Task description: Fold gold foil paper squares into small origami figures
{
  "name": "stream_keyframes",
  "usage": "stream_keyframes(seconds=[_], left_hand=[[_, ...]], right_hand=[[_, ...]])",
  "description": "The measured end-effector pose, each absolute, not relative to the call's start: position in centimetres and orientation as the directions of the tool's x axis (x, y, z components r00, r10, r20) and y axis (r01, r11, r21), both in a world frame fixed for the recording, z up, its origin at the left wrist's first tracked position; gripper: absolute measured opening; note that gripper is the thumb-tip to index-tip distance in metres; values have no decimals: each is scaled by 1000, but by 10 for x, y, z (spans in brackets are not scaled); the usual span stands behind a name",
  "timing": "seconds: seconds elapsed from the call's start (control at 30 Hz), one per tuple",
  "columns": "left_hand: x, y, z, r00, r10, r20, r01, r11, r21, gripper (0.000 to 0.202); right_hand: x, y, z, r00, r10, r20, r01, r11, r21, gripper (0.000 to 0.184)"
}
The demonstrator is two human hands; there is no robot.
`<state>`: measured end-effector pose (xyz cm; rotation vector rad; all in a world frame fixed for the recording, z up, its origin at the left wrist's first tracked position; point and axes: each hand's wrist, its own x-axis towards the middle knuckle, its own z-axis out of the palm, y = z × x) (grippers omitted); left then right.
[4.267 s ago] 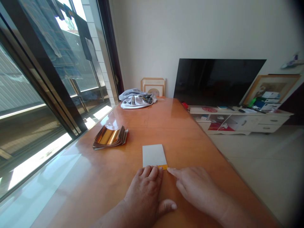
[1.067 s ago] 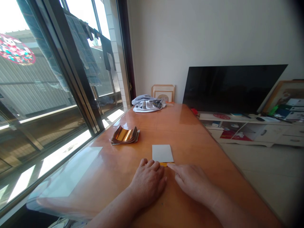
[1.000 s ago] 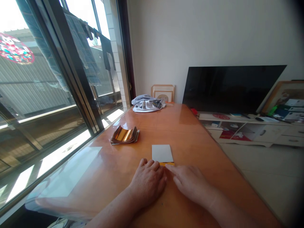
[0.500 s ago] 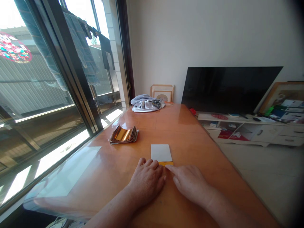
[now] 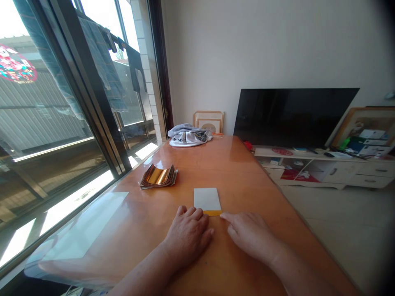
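The left hand [image 5: 188,238] lies open and palm-down on the bench [image 5: 243,172], gripping nothing, with its fingertips just short of the lower edge of a white card [image 5: 207,198]. The right hand [image 5: 251,234] is also open and flat, its fingers extended toward 10 o'clock. Its index fingertip [image 5: 222,214] sits just beside the right end of an orange strip [image 5: 212,213] that runs along the near edge of the card; whether they touch cannot be determined from this view. The card lies flat at 12 o'clock from the hands, and neither hand covers it. A curled stack of copper-coloured sheets [image 5: 157,176] rests well apart at 10 o'clock, and a crumpled grey cloth [image 5: 189,136] lies at the far end of the bench. The step in hand is judged to be positioning at the near edge of the card. Any lift of the strip calls for a fingertip to be set on its exposed end first.
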<state>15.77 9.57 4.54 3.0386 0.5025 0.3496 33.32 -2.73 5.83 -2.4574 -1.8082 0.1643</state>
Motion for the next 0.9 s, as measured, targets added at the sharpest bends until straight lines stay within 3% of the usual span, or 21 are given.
stream_keyframes(seconds=[0.4,0.63,0.9], left_hand=[[158,95,46,922,322,214,311,-947,85,34],[159,95,48,929,310,201,299,-951,83,40],[160,95,50,931,310,193,300,-951,79,39]], right_hand=[[339,-27,60,339,941,16,938,-337,-75,36],[329,-23,53,240,971,-12,966,-240,-100,57],[328,-23,50,242,969,-51,967,-246,-74,54]])
